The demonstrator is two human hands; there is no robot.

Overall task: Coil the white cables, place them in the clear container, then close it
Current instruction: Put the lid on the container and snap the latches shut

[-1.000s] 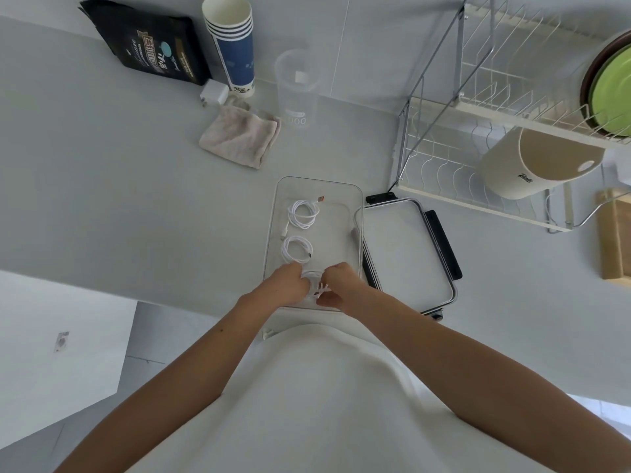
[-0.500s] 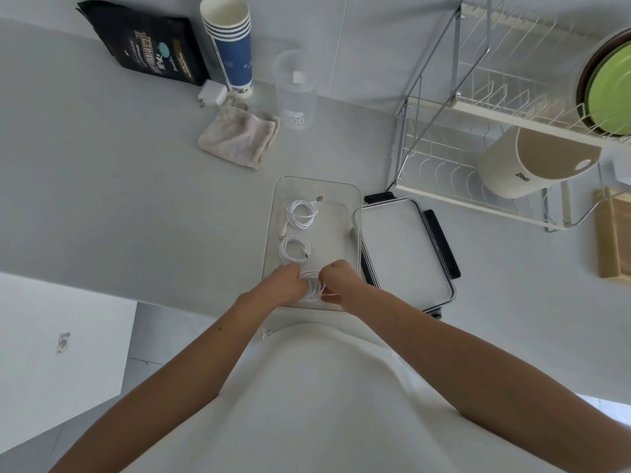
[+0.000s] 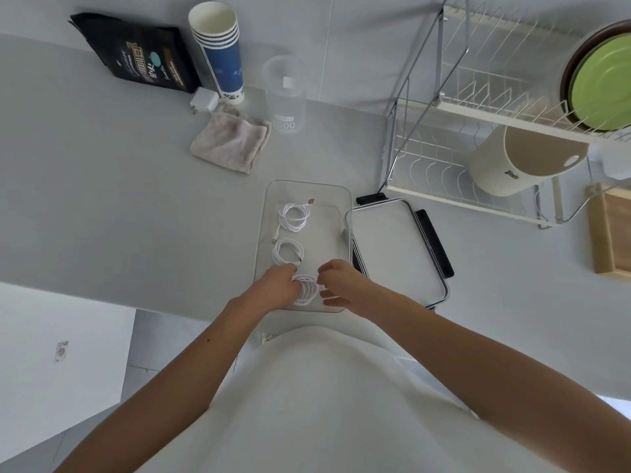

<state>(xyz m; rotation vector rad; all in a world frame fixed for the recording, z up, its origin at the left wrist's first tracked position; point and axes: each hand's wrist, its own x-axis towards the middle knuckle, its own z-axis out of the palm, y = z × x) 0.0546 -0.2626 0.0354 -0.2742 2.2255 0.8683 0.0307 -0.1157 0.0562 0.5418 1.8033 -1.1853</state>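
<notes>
On the grey counter (image 3: 102, 199), far left, a black bag (image 3: 143, 59) leans by stacked paper cups (image 3: 220, 49). A white plug (image 3: 204, 100) and a folded cloth (image 3: 232, 141) lie just nearer, a clear jug (image 3: 285, 93) beside them. Far right, a wire rack (image 3: 478, 131) holds a cream pot (image 3: 522, 158) and a green plate (image 3: 604, 83); a wooden board (image 3: 611, 230) sits right.

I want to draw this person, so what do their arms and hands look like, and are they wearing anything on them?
Both arms are bare from the hands up to the edge of the picture, with no sleeves showing. The left hand and right hand have no gloves, and no rings, watch or bracelets can be seen. The person wears a plain white top.
</notes>
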